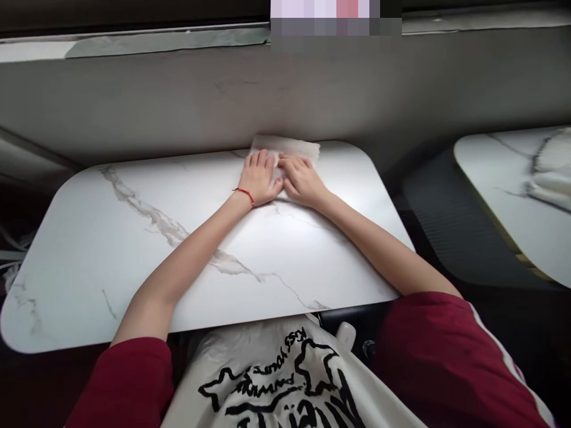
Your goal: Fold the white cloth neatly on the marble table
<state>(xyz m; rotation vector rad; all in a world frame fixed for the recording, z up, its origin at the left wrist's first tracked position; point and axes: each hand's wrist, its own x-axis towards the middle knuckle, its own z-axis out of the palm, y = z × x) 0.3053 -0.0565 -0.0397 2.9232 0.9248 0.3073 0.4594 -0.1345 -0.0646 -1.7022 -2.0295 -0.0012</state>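
Note:
A thin white sheet, which looks like a tissue or wipe, lies at the far edge of the white marble-patterned tabletop. My left hand rests on the left part of the sheet, palm down with the fingers stretched out, a red cord round its wrist. My right hand lies on the right part, palm down, its fingers slightly bent and not wrapped round anything. Both thumbs meet or nearly meet in the middle. The sheet's near part is hidden beneath the hands.
Behind the tabletop rises a grey wall with a ledge along its top. To the right stands another marble-patterned table with a whitish bundle on it. A dark seat fills the gap between. An apron with black lettering covers my lap.

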